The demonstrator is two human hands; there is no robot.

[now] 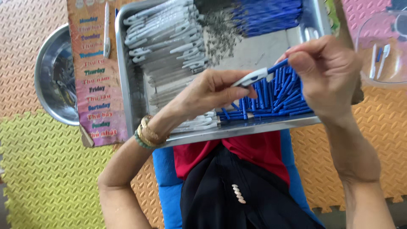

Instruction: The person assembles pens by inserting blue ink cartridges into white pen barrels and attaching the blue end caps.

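Above the shallow steel tray (127, 85), left hand (203, 91) pinches a white plastic pen barrel (250, 78); right hand (326, 72) grips its blue tip (277, 65), mid-joining; aligning seems needed.

One sign is showing. It is a long paper poster (96, 72) lying flat on the floor mat (46, 169), just left of the metal tray (123, 85). The poster is shaped like a tall strip. Its colour is going from orange at the top to pink at the bottom, with rows of blue and orange words running down it. Its right edge is touching the tray, and its left edge is covering part of a round metal bowl (53, 76). A white pen (107, 29) is lying on its top part.
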